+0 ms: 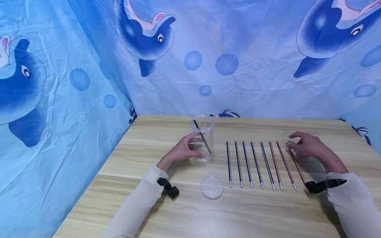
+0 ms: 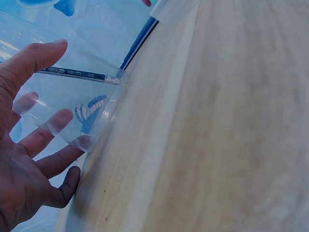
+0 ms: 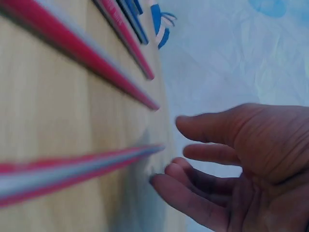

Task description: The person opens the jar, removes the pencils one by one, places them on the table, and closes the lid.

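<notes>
My left hand [image 1: 184, 148] holds a clear plastic jar [image 1: 210, 140] upright, its thumb on the near side and the other fingers behind the wall. One dark pencil [image 1: 203, 137] leans inside the jar; in the left wrist view, its metal-banded end [image 2: 112, 79] rests at the jar's base. Over the far tip of the rightmost red pencil [image 1: 297, 166] hovers my right hand [image 1: 309, 147], thumb and fingers apart. In the right wrist view a gap shows between that pencil [image 3: 82, 171] and the fingertips [image 3: 161, 186].
Several dark pencils [image 1: 229, 164] and two more red pencils [image 1: 275, 165] lie side by side between the jar and my right hand. A round clear lid [image 1: 212, 187] lies in front of the jar. Blue dolphin-print cloth [image 1: 166, 92] hangs behind the wooden table [image 1: 253, 211].
</notes>
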A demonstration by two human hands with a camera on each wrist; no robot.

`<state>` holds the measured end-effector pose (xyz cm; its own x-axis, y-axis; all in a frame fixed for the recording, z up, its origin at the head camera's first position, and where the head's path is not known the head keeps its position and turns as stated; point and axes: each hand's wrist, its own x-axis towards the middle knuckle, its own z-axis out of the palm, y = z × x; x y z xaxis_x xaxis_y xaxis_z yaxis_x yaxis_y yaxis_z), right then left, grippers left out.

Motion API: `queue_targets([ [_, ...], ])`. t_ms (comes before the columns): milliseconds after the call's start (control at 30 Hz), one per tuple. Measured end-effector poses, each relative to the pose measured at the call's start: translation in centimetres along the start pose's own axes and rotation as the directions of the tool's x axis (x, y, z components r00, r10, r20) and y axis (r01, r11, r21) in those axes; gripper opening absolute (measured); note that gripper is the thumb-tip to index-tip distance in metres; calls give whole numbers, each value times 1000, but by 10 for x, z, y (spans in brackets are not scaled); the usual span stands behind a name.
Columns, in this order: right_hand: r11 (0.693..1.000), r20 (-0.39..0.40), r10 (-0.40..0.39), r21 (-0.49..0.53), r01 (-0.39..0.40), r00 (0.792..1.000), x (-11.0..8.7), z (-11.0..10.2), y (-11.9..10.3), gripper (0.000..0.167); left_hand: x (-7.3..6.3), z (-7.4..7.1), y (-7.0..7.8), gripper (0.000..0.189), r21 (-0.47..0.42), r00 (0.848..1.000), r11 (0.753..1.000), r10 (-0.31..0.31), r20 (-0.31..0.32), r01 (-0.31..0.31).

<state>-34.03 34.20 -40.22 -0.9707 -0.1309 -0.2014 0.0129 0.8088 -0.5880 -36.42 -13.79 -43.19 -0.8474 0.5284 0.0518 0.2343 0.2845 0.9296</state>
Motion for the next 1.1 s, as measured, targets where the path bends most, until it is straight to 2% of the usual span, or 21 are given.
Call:
queue_targets([
  [100,999,-105,-46,-21,44,993,-7,-3,-15,62,1,2,-1,92,-10,1000,1000,1,1,-1],
  [167,996,-177,-88,-17,86,980,-11,-2,-29,61,0,2,-1,92,-17,1000,1000,-1,-2,1],
  [367,975,-359,-221,-101,198,907,-23,6,-76,52,0,2,-2,91,-25,1000,1000,6,6,-5],
  [467,964,-380,-265,-133,231,886,-30,11,-100,50,0,2,-1,91,-24,1000,1000,1,8,0],
  [600,943,-359,-331,-154,295,873,-37,18,-132,46,0,1,1,91,-16,1000,1000,2,5,-2],
  [733,916,-358,-400,-169,363,844,-41,26,-164,41,1,0,2,91,-27,1000,1000,-9,7,9],
  [900,891,-385,-450,-141,431,806,-39,39,-197,34,2,0,1,91,-45,1000,999,-3,14,4],
  [1033,880,-405,-469,-140,454,785,-33,54,-220,30,1,0,1,91,-61,1000,998,-4,17,5],
  [1100,872,-422,-484,-158,463,767,-31,62,-231,29,1,0,1,91,-71,1000,997,-7,18,8],
])
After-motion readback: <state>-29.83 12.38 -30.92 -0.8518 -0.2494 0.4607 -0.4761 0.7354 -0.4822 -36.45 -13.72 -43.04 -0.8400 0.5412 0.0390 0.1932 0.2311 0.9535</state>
